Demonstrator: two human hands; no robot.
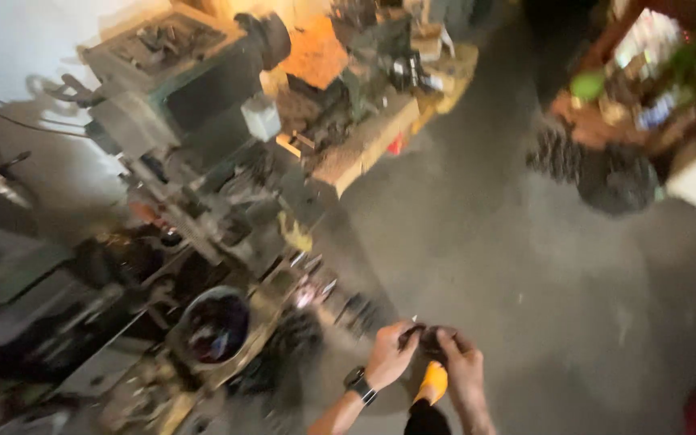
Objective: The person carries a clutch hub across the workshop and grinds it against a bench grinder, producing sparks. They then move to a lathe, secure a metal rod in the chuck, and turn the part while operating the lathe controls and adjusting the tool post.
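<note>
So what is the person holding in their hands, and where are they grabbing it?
Both hands, left hand and right hand, pinch a small dark object between them, one from each side. The picture is too blurred to tell what it is.

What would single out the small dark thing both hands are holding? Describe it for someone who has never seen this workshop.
Start at the grey concrete floor, then drop to the bottom centre, where the left hand and right hand meet. Pinched between them is a small dark object, blurred, directly above a yellow shoe.
</note>
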